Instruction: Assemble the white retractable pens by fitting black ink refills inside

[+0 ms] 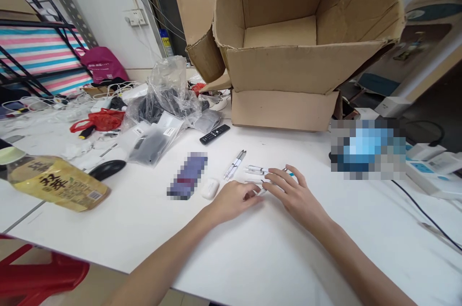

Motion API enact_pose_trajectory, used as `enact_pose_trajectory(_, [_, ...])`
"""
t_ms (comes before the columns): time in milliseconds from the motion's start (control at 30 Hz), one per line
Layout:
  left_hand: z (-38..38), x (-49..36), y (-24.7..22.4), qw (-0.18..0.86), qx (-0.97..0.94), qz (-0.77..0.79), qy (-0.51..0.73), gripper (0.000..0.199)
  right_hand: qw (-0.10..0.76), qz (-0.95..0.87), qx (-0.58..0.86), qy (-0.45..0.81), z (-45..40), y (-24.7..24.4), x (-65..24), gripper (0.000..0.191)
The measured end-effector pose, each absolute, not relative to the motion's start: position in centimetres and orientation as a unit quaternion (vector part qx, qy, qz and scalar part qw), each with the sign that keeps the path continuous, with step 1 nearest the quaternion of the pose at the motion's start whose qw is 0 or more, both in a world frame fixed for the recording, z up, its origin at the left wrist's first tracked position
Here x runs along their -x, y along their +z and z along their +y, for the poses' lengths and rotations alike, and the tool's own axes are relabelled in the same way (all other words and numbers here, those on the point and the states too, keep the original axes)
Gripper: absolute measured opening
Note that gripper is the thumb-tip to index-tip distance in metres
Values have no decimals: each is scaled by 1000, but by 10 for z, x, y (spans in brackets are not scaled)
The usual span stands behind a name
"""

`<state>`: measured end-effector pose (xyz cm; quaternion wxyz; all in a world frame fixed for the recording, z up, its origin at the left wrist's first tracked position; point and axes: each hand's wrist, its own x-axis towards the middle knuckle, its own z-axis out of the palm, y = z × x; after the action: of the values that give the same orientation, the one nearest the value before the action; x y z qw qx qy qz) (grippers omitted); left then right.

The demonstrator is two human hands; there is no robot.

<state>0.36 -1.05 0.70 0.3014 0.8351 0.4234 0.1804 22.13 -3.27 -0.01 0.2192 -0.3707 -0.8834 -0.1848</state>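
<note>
Along the near edge of the smooth white table (pixel 252 258), two bare forearms reach in from below. The left hand (pixel 234 200) lies with its fingers (pixel 252 195) loosely curled, their tips beside a slim white pen; whether they have hold of it cannot be told. The right hand (pixel 296 195) is half open, its spread fingers (pixel 281 181) arching over a loose cluster of white pens with silver and blue trim (pixel 258 170). Contact is visible, but a firm grip cannot be confirmed. Just left of the cluster lie two parallel white-and-silver pens (pixel 234 165), then a small white earbud case (pixel 210 188) and a pixelated purple packet (pixel 186 176). Farther off are a black remote control (pixel 214 133), a crumpled clear plastic bag (pixel 166 89), and a large open brown cardboard box (pixel 281 70).

Risk: the round barrels could roll apart if nudged on this slick surface, and a slight knock from either hand could scatter them toward the earbud case or the table edge.
</note>
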Motion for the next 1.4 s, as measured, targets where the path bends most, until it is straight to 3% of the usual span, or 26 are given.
enact_pose_trajectory(200, [0,6,15,253,-822,435,266,22,225,-853,416,-223,-38,4,-216,58])
enact_pose_trajectory(333, [22,30,19,221,-737,538,345,25,234,-840,440,-216,-39,4,-215,55])
enact_pose_trajectory(467, [43,51,15,168,-688,634,310,24,238,-836,449,-208,-38,2,-213,47])
enact_pose_trajectory(700, [52,52,4,183,-706,648,220,22,225,-835,462,-199,-38,1,-212,39])
enact_pose_trajectory(1400, [47,42,4,201,-711,636,222,16,192,-836,487,-164,-38,2,-212,36])
